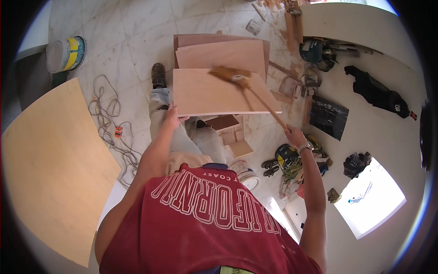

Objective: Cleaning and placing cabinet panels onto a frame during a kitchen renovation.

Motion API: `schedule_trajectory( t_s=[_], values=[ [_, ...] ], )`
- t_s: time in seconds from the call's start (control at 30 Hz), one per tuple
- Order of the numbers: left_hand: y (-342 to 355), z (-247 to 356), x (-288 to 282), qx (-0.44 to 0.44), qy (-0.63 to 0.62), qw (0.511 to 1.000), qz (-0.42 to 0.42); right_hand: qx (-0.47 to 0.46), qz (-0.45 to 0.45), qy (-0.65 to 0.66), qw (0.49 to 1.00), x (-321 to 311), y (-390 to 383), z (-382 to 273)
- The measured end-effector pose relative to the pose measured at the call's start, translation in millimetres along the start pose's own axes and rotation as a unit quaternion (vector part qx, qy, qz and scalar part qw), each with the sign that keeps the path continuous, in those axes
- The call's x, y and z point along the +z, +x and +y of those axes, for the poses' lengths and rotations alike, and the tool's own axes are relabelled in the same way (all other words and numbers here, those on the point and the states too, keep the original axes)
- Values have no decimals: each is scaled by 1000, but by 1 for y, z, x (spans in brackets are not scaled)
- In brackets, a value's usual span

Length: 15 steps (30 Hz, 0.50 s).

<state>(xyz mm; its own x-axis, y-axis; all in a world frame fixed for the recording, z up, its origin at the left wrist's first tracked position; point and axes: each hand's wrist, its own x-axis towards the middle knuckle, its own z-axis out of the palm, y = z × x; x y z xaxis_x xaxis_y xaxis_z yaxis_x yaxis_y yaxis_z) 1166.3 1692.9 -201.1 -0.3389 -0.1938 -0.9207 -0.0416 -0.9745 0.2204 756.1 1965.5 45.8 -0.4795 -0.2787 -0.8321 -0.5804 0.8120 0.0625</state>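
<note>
My right hand [295, 138], with a watch on its wrist, is closed round the thin wooden handle of a brush [262, 97]. Motion blurs its wide tan head, which is over a pale wooden board [200, 93]. At the board's near left corner my left hand [173, 118] grips the edge; some of its fingers are hidden. Behind that board lie more wooden boards [219, 52], partly overlapped by it. Under its near edge a small wooden box [230, 130] shows in part.
A large plywood sheet [54, 169] stands at the left beside a tangled cord [107, 118]. A bucket [66, 55] is at the far left, and another bucket [245, 173] is near my right side. Tools, bags and a dark panel [328, 117] lie along the right.
</note>
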Motion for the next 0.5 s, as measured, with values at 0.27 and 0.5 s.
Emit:
schedule_trajectory(
  t_s=[0.27, 0.5],
  values=[
    [6, -21, -19, -4, -22, 1000, -6, 31, 55, -90, 994, 16, -2, -27],
    [6, -15, -3, -45, -15, 998, 53, -67, -35, -23, 997, 1, -94, -140]
  ],
)
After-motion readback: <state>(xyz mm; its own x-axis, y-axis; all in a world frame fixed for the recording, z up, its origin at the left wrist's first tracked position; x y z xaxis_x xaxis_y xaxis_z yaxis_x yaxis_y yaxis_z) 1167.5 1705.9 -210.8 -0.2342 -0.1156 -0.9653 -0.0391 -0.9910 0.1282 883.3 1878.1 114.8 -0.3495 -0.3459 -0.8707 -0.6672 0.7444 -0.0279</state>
